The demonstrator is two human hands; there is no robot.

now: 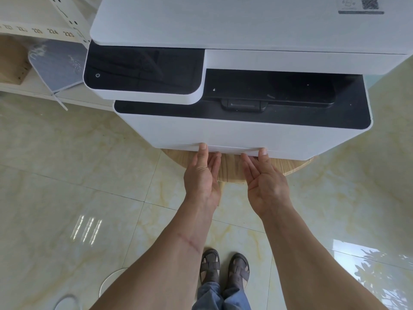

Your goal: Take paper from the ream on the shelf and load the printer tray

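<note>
A white printer stands on a round wooden table. Its paper tray is the low drawer front at the bottom, pushed in flush. My left hand and my right hand are palm up at the tray's lower edge. Each thumb presses on the tray front, and the fingers reach under the edge, where their tips are hidden. On the shelf at the left lies a bluish-white pack in clear plastic, possibly the ream.
The printer's dark control panel juts out at the left, with the black output bay beside it. A cardboard box sits on the shelf. Glossy tiled floor lies below, with my sandalled feet close to the table.
</note>
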